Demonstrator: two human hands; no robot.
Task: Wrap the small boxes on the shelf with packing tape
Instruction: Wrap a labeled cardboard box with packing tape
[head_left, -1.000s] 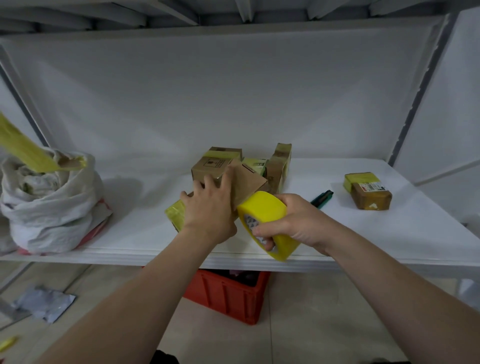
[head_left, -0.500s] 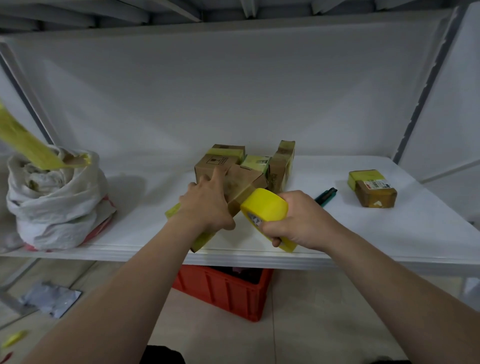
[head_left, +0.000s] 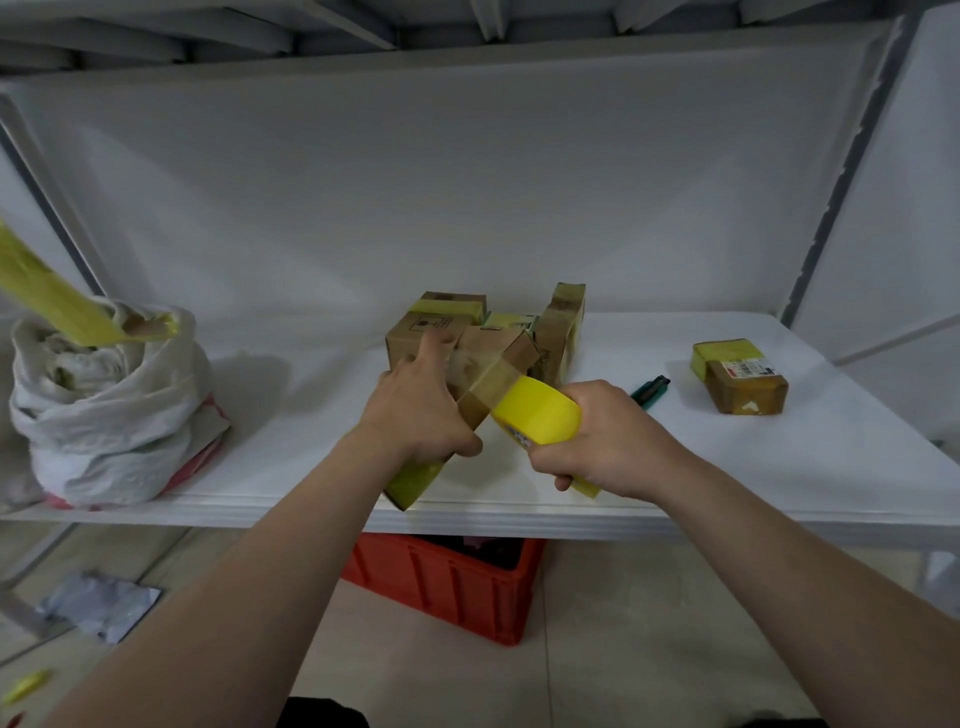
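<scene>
Small brown cardboard box (head_left: 493, 364), the one being wrapped, is tilted at the front of the white shelf (head_left: 779, 467), held by the left hand (head_left: 421, 410), whose fingers curl round its side. Its near end is already banded in yellow tape, and a strip runs taut from its upper face to the yellow roll of packing tape (head_left: 540, 410), which the right hand (head_left: 608, 441) grasps just beside it. So I judge this box about half done: a pass or two more, then a cut. Behind it stands a cluster of small brown boxes (head_left: 447, 332), touching one another, with yellow bands on some faces and bare cardboard on others; I cannot tell if they are finished. Well apart to the right lies a flat brown box (head_left: 743, 379) with yellow tape on one end, which looks done or nearly so. A green and black cutter (head_left: 649, 387) lies between it and the hands, untouched
</scene>
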